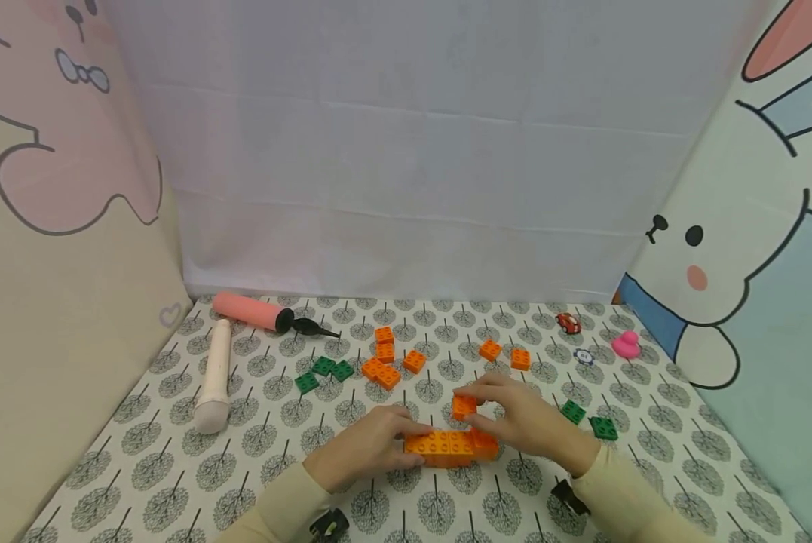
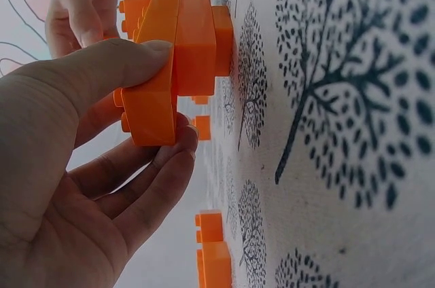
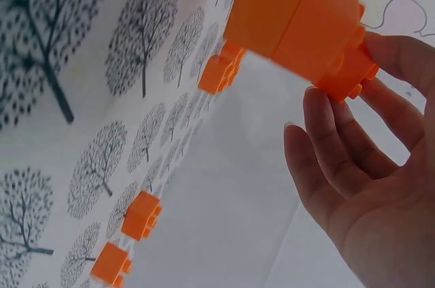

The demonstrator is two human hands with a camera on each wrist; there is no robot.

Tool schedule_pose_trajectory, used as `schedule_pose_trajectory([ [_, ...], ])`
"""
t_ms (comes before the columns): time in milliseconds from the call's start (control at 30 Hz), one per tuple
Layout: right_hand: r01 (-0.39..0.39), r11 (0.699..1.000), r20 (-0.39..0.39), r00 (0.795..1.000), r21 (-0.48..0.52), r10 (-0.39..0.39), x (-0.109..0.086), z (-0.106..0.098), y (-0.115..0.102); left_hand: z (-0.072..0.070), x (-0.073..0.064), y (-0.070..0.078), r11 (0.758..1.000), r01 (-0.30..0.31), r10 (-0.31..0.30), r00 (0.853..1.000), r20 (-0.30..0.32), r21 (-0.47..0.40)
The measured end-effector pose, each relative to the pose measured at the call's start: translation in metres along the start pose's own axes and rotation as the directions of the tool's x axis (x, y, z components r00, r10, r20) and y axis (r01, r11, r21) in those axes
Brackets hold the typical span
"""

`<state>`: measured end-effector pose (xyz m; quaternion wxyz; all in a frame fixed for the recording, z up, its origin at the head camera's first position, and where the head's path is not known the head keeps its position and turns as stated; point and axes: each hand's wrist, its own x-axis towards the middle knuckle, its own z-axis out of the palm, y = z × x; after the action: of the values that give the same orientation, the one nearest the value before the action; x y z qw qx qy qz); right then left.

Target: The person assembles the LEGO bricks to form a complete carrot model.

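Several orange toy bricks joined into a stepped row (image 1: 449, 450) stand close over the tree-print cloth at the near middle. My left hand (image 1: 378, 443) holds the row's left end, its thumb pressed on the side and fingers curled beneath, as the left wrist view shows. A single small orange brick (image 1: 464, 407) is pinched between the thumb and fingers of my right hand (image 1: 529, 415). It sits just above and behind the row's right end in the head view. In the right wrist view this small brick (image 3: 348, 76) overlaps the larger bricks (image 3: 292, 13).
Loose orange bricks (image 1: 385, 352) and green bricks (image 1: 323, 366) lie behind; more green bricks (image 1: 604, 428) lie right. A cream cylinder (image 1: 216, 369) and a pink pump-like tube (image 1: 248, 311) lie left. Back right are a red toy car (image 1: 568, 323), a round chip (image 1: 583, 357) and a pink duck (image 1: 626, 345).
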<state>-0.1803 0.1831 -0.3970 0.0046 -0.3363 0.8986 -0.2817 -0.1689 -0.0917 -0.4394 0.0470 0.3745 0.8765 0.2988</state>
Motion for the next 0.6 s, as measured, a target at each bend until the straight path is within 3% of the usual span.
schedule_pose_trajectory([
  [233,0.087,0.996,0.007,0.996,-0.011,-0.086,-0.009,0.01,-0.008,0.0,-0.001,0.0,1.0,-0.013,0.013,1.0,-0.007,0.0],
  [600,0.097,0.995,0.006,0.995,-0.006,-0.097,-0.02,0.021,-0.008,0.001,-0.001,0.001,0.999,0.048,-0.048,0.999,0.008,-0.004],
])
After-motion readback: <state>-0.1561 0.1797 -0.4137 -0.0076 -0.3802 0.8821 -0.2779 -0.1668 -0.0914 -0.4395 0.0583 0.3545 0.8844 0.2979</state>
